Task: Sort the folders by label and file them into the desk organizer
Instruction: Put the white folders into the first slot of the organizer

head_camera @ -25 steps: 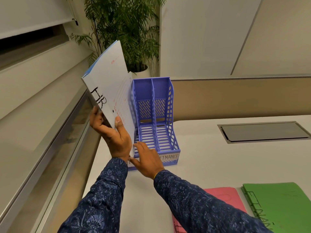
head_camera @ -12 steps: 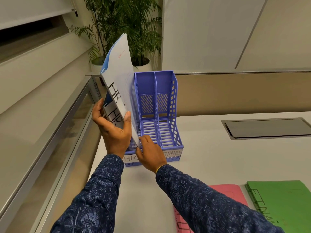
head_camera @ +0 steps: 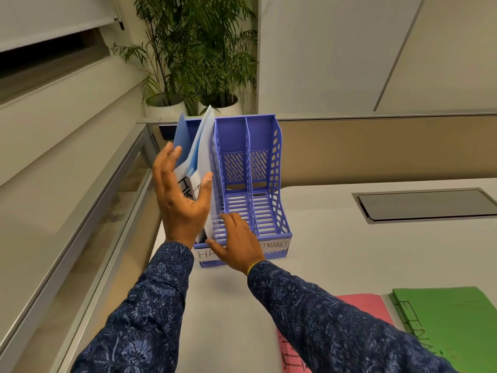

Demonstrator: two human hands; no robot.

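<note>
HR folders (head_camera: 200, 146) stand in the left slot of the organizer (head_camera: 269, 211), above its HR label (head_camera: 205, 254), leaning and fanned apart at the top.

Left hand (head_camera: 180, 203): fingers straight and spread behind the blue cover, thumb on the front sheet. We read a loose bracket, not a pinch.

Right hand (head_camera: 236, 246): flat and relaxed on the organizer's front lip.

Pink folder (head_camera: 360, 305) and green folder (head_camera: 443, 319) lie unfiled on the desk (head_camera: 349, 251).

Risks, as we judge them:
- The folders may slump or slide forward once the left hand leaves.
- Splayed sheets could snag the divider.
- The organizer may skid if the right hand lifts early.
</note>
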